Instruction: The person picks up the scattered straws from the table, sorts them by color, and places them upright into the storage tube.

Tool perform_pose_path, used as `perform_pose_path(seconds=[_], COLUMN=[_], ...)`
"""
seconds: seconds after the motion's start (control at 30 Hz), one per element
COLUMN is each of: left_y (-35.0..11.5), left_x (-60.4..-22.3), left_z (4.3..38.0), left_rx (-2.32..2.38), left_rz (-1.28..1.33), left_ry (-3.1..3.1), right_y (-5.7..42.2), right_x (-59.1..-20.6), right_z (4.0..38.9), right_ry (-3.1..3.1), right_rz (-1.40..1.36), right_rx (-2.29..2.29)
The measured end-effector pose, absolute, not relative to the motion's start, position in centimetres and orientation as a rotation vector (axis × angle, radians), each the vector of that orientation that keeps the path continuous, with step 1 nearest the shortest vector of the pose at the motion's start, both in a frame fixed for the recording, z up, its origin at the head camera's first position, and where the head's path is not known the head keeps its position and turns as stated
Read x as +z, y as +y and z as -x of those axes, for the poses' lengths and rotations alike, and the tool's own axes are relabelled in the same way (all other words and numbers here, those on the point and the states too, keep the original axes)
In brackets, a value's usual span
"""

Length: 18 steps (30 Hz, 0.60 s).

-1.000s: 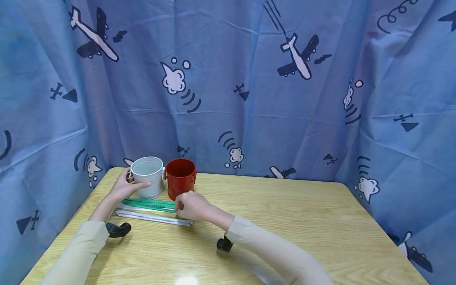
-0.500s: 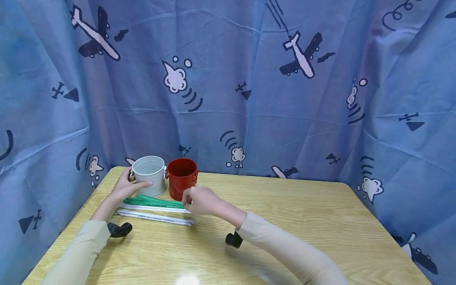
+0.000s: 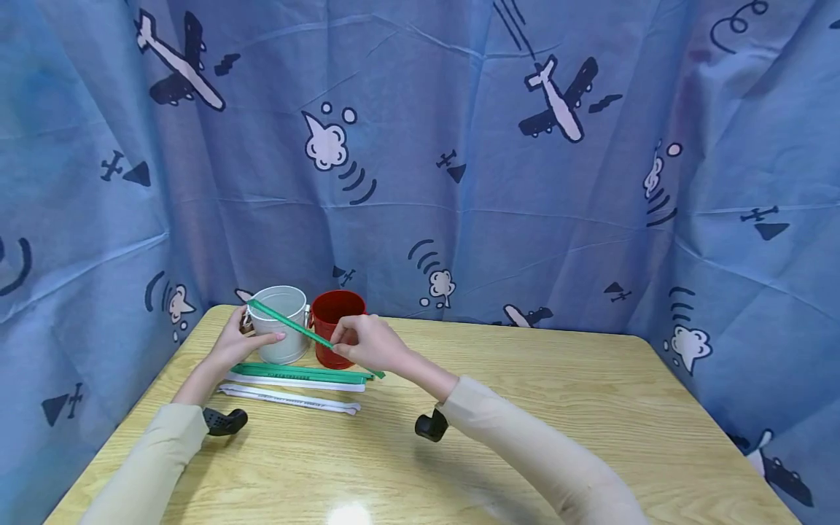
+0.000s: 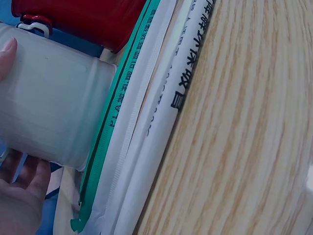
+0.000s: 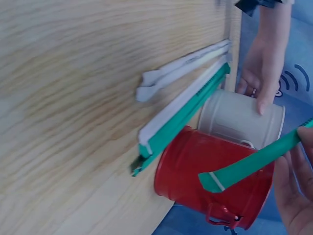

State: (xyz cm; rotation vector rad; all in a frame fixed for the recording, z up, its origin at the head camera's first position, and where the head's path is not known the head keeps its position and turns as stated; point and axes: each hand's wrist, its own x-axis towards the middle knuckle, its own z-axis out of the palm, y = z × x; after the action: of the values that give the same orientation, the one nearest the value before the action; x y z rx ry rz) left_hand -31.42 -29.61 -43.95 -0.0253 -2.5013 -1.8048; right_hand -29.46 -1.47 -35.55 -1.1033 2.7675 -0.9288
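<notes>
In the head view my left hand point(image 3: 231, 345) grips the small white bucket point(image 3: 284, 353), its thumb across the front and its fingers round the left side. My right hand point(image 3: 372, 341) pinches a green-wrapped straw point(image 3: 289, 322), lifted and slanting in front of both buckets. Close beside the white bucket stands a small red bucket point(image 5: 212, 171), partly behind the right hand in the head view. On the table before the buckets lie more green-wrapped straws point(image 3: 295, 372), with white-wrapped straws point(image 4: 159, 103) alongside them. Printed characters run along the wrappers.
The wooden table point(image 3: 525, 408) extends to the right and front. A blue curtain point(image 3: 420, 146) with airplane prints hangs along the back and both sides. A black device point(image 3: 431, 425) shows at the right wrist, and another black device point(image 3: 225, 421) at the left.
My right hand has drawn a green-wrapped straw off the pile and raised it, moving right and then up. My left hand keeps its hold on the white bucket.
</notes>
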Motion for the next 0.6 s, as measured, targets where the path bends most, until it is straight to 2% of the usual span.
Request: perform_pose_path(seconds=[0.37,0.6], left_y=[-29.5,-29.6], left_x=[-44.2,-43.9], left_z=[31.5,31.4], left_rx=[-1.799,-1.798], left_rz=[0.008,0.007], left_ry=[-2.506,-2.51], right_y=[-3.6,-5.5], right_x=[-33.8,-32.8], right_z=[31.2,32.2], right_ry=[2.727,2.617], right_rz=[1.133,1.032], right_rx=[-1.149,-1.322])
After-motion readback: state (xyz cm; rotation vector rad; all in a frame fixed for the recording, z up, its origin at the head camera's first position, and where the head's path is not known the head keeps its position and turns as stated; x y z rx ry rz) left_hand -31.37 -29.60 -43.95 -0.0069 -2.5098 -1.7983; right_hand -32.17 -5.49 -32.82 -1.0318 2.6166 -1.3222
